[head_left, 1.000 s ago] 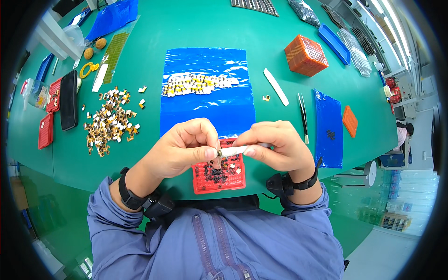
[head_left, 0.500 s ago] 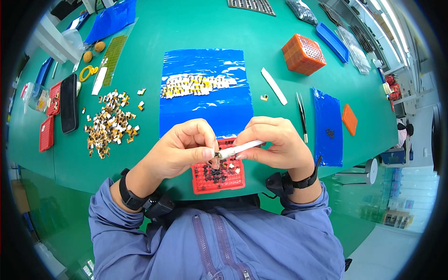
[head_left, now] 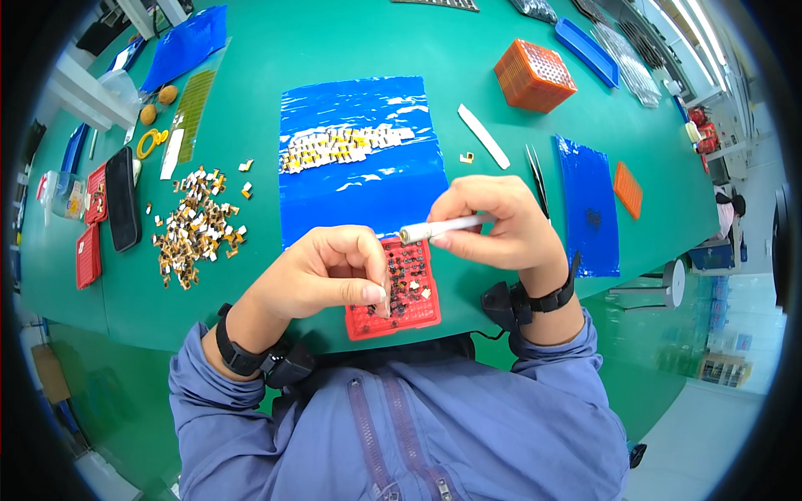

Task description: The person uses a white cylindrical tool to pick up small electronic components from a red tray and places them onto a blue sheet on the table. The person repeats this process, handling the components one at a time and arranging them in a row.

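Observation:
My right hand (head_left: 505,221) grips a white, pen-like stick (head_left: 451,226), its blunt, open-looking end pointing left. Between the thumb and fingers of my left hand (head_left: 326,271) a small thin piece (head_left: 386,306) is pinched; its kind is hard to make out. Just below both hands lies a red gridded tray (head_left: 359,326) with several small black parts in its cells and a few pale bits on top. The stick's end hangs above the tray's far edge, apart from the left fingertips.
Beyond the tray, a blue sheet (head_left: 359,204) carries rows of small white-and-yellow pieces (head_left: 334,149). A loose heap of similar pieces (head_left: 196,230) lies left, near a black phone-like slab (head_left: 124,200). To the right are tweezers (head_left: 537,179), another blue sheet (head_left: 585,179) and orange stacked trays (head_left: 535,77).
My right hand has lifted up and away with the white stick, parting it from the left fingertips. My left hand has lowered slightly, and more of the tray shows.

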A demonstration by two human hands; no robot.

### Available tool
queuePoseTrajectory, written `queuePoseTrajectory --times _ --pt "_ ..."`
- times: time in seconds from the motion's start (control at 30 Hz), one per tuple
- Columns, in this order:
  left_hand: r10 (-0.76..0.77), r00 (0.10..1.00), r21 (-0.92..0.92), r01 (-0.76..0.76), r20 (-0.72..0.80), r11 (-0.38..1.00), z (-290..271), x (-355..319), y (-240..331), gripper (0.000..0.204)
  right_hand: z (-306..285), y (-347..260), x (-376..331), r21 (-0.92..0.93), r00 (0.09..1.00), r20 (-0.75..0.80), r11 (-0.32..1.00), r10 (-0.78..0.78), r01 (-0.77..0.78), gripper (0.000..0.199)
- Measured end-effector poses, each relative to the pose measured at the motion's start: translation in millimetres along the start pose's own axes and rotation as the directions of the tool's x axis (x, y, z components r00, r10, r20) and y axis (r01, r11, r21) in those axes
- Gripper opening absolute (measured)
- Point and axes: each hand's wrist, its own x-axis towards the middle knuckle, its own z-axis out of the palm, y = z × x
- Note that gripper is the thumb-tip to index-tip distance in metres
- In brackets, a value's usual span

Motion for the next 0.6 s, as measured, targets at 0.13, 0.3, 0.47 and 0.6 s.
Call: queuePoseTrajectory --times 0.13,0.3,0.47,0.6 --pt "0.05 0.999 0.055 -0.049 -0.017 0.997 4 -1 3 0.009 1 9 1 0.055 0.997 -0.08 0.998 -0.001 0.005 0.012" --pt "0.229 0.964 -0.025 -0.234 -0.138 0.972 0 1 -1 0.007 1 11 3 0.137 0.978 -0.168 0.985 0.128 -0.105 0.011" --pt "0.238 0.958 0.174 -0.21 -0.158 0.962 3 -3 5 0.013 5 25 5 0.113 0.941 -0.313 0.989 0.128 -0.097 0.015" --pt "0.368 0.928 0.472 -0.3 -0.057 0.829 14 -1 7 0.015 4 31 5 0.099 0.927 -0.341 0.987 0.156 -0.13 0.016"
